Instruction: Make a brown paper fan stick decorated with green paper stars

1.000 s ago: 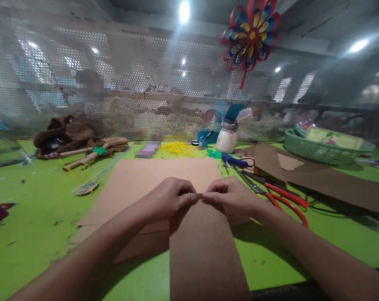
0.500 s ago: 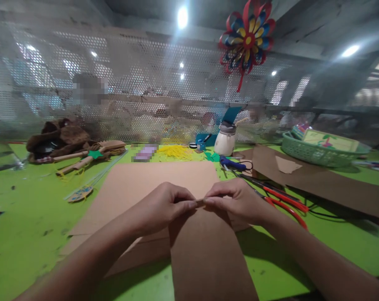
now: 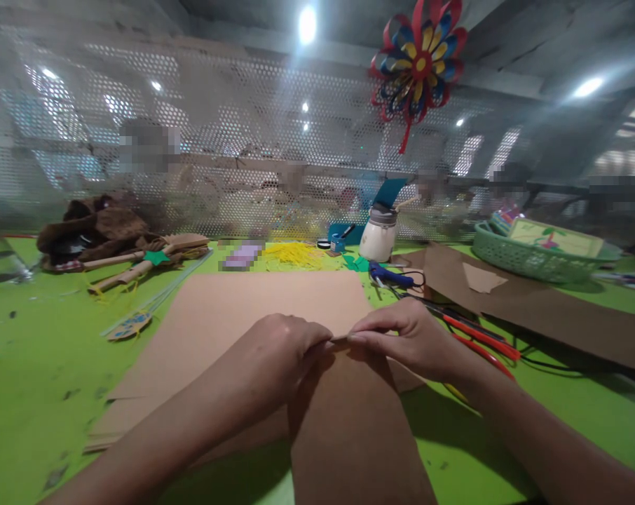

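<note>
A dark brown paper strip runs from the table's near edge up to my hands. My left hand and my right hand both pinch its far edge, fingertips almost touching at the middle. Under the strip lies a large tan paper sheet on the green table. Red-handled scissors lie just right of my right hand.
A white glue jar, a blue tool and yellow shreds lie behind the sheet. A green basket and a brown sheet are at the right. Brown fabric and sticks sit at the left. A perforated screen backs the table; a paper flower hangs above.
Both hands have slid a little nearer to me along with the strip's far edge, staying pinched together. The view has shifted slightly.
</note>
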### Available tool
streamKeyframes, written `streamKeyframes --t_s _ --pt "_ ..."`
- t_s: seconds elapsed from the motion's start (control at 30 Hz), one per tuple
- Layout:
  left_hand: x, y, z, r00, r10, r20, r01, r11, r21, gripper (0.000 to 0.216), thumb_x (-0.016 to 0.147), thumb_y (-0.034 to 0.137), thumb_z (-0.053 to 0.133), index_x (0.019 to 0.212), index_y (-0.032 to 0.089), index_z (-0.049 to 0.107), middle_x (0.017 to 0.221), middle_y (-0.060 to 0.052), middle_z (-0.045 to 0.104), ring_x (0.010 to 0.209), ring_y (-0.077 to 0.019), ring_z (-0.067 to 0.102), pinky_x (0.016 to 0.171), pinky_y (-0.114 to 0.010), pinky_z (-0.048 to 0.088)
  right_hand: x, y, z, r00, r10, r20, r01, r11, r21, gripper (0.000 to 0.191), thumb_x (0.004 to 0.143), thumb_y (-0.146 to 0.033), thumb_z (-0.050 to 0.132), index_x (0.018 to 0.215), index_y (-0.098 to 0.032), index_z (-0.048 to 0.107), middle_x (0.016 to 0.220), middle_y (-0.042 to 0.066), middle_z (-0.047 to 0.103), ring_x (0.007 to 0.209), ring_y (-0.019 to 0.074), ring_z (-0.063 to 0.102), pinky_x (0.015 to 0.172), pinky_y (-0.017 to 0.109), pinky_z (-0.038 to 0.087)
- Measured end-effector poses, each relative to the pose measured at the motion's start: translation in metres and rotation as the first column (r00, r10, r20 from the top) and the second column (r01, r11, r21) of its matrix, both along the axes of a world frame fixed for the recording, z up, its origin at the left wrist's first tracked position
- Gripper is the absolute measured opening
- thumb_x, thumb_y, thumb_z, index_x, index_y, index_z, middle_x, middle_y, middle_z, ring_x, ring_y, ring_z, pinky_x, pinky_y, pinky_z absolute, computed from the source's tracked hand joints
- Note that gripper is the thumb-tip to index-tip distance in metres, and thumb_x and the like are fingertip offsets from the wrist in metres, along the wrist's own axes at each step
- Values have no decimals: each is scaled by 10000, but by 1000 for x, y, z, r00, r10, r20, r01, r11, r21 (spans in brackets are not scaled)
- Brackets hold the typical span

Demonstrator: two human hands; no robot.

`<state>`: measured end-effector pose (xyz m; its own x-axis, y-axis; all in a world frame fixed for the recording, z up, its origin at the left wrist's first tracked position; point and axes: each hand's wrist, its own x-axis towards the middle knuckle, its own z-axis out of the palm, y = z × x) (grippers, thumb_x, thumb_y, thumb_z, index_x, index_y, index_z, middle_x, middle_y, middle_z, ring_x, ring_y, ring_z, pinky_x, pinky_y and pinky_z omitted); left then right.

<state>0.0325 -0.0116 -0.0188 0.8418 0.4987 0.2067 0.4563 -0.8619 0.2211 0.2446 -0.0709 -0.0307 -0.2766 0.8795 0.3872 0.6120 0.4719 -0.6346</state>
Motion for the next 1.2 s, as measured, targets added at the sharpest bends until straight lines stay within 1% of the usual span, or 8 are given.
streamKeyframes --t_s 0.13,0.3,0.43,0.67,0.83,0.93,1.07,1.2 --pt "1 1 -1 1000 3 -28 -2 999 35 245 846 208 445 728 175 657 655 -37 653 579 -132 540 537 -235 276 -1 0 0 1000 2 -16 -2 1000 -4 187 831 -260 610 765 -158 752 647 22 717 563 115 622 536 196 450" --pt "3 1 -1 998 37 -48 -36 999 19 292 884 277 415 755 174 656 652 -43 648 563 -130 533 525 -232 267 -2 4 -3 1000 1 -24 -2 999 -39 203 818 -279 618 728 -151 747 630 30 705 549 113 595 513 194 435" --pt "4 1 0 997 56 -61 -56 998 -7 349 908 338 385 747 173 648 646 -46 646 545 -129 515 512 -231 258 -3 5 -5 996 0 -92 -13 989 -146 236 820 -283 600 701 -129 734 536 7 624 472 85 513 451 183 381" --pt "8 3 -12 1000 28 14 -26 994 -103 345 909 360 384 947 208 691 806 -63 710 650 -158 582 563 -238 318 -7 7 -12 995 -63 -73 44 970 -238 259 803 -323 592 707 -123 726 581 15 610 530 105 513 468 196 381" --pt "9 5 -17 999 43 20 -41 994 -105 346 894 355 406 812 175 689 669 -41 668 566 -128 527 531 -226 285 -10 10 -18 992 -84 -95 58 966 -253 270 801 -340 584 687 -126 703 566 3 576 525 103 492 460 199 362" --pt "9 7 -16 999 31 28 -26 987 -158 331 888 344 418 786 169 681 628 -18 644 534 -105 490 518 -210 276 -8 12 -19 993 -40 -113 6 959 -285 245 797 -335 596 714 -130 701 599 9 596 554 111 511 485 204 385" --pt "8 10 -16 999 27 34 -20 980 -200 319 885 332 428 795 165 684 655 -19 660 556 -106 507 530 -201 295 -3 15 -20 986 36 -161 -92 930 -356 223 794 -316 609 874 -136 712 738 31 650 650 128 548 571 220 431" --pt "7 14 -18 998 31 53 -20 978 -207 302 882 323 440 816 169 691 702 -25 683 585 -110 531 549 -199 314 0 17 -22 992 19 -123 -61 937 -345 258 801 -356 603 810 -122 713 687 29 628 624 126 525 561 222 418"
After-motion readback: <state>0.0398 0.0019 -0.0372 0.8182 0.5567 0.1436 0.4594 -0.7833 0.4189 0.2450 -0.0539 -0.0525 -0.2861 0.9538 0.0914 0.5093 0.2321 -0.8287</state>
